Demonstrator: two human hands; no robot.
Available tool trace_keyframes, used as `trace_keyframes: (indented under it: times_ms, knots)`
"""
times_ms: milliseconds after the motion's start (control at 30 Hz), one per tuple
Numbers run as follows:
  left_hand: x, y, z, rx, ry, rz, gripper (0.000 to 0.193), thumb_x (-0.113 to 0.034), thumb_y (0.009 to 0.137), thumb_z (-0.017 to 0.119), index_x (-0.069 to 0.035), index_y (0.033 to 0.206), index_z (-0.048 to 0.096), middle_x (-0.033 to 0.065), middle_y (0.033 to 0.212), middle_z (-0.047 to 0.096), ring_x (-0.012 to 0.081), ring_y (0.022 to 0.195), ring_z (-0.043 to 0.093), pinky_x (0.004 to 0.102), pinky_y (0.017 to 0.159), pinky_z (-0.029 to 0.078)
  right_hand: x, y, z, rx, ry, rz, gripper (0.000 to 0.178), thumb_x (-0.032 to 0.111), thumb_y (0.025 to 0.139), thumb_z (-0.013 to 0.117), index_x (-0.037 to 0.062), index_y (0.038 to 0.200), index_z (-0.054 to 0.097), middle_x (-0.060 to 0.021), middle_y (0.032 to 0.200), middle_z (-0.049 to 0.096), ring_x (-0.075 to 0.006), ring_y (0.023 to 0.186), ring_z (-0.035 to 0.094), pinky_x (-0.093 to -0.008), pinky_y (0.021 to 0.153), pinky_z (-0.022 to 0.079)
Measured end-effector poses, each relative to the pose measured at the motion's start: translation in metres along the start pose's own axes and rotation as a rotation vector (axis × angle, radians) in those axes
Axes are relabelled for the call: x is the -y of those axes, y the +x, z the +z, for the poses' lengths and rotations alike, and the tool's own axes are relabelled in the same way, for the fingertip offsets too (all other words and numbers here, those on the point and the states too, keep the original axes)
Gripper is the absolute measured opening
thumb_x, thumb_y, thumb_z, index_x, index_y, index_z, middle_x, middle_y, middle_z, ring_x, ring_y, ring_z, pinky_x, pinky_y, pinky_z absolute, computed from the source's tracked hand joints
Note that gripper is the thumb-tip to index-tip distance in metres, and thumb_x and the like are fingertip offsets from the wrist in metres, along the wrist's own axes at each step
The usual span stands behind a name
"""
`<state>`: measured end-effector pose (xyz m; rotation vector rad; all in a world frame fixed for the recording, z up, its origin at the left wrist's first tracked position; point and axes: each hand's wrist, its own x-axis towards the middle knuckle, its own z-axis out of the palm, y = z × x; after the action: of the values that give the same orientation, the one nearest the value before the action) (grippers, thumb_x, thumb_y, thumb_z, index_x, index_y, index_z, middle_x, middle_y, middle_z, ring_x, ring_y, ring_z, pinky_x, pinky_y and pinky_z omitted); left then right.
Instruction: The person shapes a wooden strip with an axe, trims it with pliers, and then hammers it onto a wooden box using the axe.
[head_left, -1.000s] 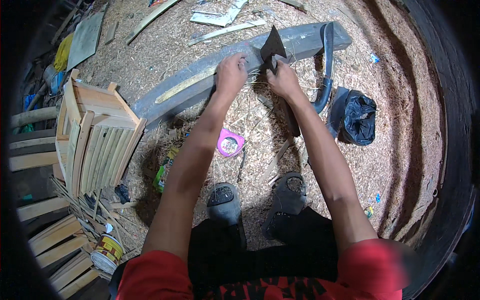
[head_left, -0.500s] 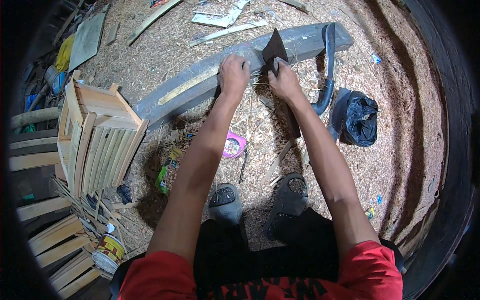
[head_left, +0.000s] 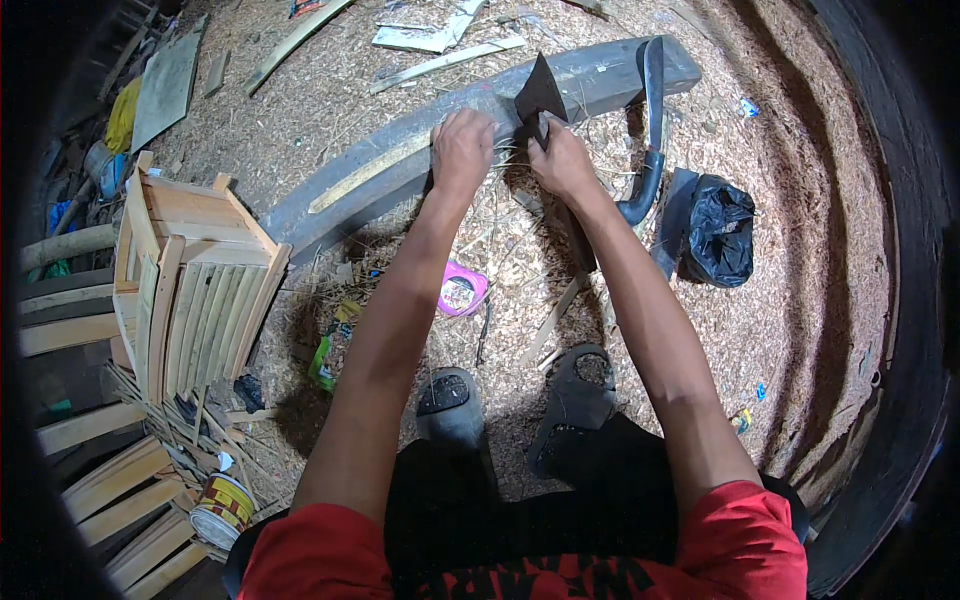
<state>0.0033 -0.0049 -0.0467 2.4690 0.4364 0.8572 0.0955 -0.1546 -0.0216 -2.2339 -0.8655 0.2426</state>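
Two hands, the left hand (head_left: 462, 152) and the right hand (head_left: 562, 163), are apart from each other at the near edge of a grey wooden beam (head_left: 490, 98). The right is closed around a dark flat blade (head_left: 543, 92), which stands with its pointed corner up over the beam's middle, probably so that the thumb can steady its face. Curled knuckles hide the left palm, so I cannot tell whether it clamps anything; it seems to use the beam as a rest. Thin pale fibres (head_left: 505, 150) show between the hands. A pale strip (head_left: 368, 175) runs from beside the left hand toward the beam's left end. At the right end a machete (head_left: 654, 105) lies across the near edge, its curved black handle hanging toward the person, presumably for easy reach. Below, on the wood shavings (head_left: 650, 320), sit a pink tape measure (head_left: 462, 291) and a black plastic bag (head_left: 722, 240).
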Motion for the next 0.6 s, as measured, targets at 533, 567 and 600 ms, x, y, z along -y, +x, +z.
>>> trace_keyframes:
  times_ms: [533,567,600]
  knots:
    - [0.0,-0.02,-0.011,0.056,0.159,0.186,0.035,-0.009,0.085,0.063,-0.006,0.119,0.067,0.0138,0.113,0.061,0.0312,0.105,0.057,0.0446,0.09,0.044,0.009,-0.002,-0.001,-0.017,0.004,-0.025,0.034,0.013,0.084,0.06,-0.003,0.115,0.06,-0.0294,0.098,0.066,-0.0474,0.095,0.063,-0.0503,0.087,0.053]
    - [0.001,-0.021,-0.01,0.04,0.159,0.2,0.036,-0.009,0.084,0.063,-0.006,0.12,0.066,0.0139,0.114,0.061,0.0312,0.105,0.057,0.0446,0.09,0.044,0.008,-0.003,-0.001,-0.028,0.007,-0.032,0.034,0.013,0.084,0.06,-0.003,0.114,0.06,-0.0295,0.097,0.066,-0.0475,0.094,0.064,-0.0503,0.086,0.053]
    - [0.002,-0.021,-0.01,0.039,0.159,0.199,0.036,-0.009,0.084,0.063,-0.006,0.12,0.066,0.0139,0.114,0.061,0.0312,0.105,0.057,0.0446,0.09,0.044,0.008,-0.003,-0.001,-0.039,0.009,-0.039,0.033,0.013,0.084,0.06,-0.0031,0.113,0.06,-0.0296,0.096,0.066,-0.0476,0.093,0.064,-0.0503,0.085,0.054]
